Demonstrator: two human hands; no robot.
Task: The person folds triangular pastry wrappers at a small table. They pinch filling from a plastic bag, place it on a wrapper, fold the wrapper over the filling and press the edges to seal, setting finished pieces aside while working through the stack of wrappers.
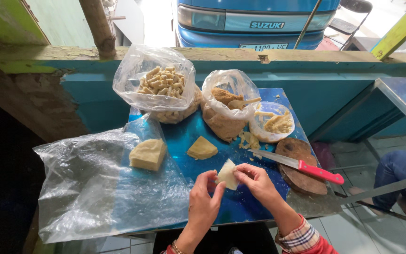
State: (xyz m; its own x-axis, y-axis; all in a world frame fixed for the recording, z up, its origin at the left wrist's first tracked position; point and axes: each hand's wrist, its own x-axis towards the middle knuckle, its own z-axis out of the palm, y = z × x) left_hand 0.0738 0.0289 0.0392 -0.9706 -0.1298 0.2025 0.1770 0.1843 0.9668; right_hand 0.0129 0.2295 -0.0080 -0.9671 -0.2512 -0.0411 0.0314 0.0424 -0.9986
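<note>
Between your two hands, low over the near edge of the blue desk [184,136], sits a pale, triangular piece of tofu [227,175]. Your left hand [203,202] pinches its left edge with thumb and fingertips closed on it, and your right hand [257,181] grips its right side the same way, fingers curled over the top. Just beyond your right hand lies a knife with a red handle [306,168], its handle resting on a round wooden board [301,181] and its blade pointing back toward the tofu. Straight ahead of your left hand lies a second tofu wedge [202,148], and farther out to its left a larger tofu block [148,154] rests on a clear plastic sheet [95,188]. Well beyond both hands stand a bag of pale crackers [158,82], a bag of brown crumbs [225,108] and a small bowl [272,122] of shredded filling.
</note>
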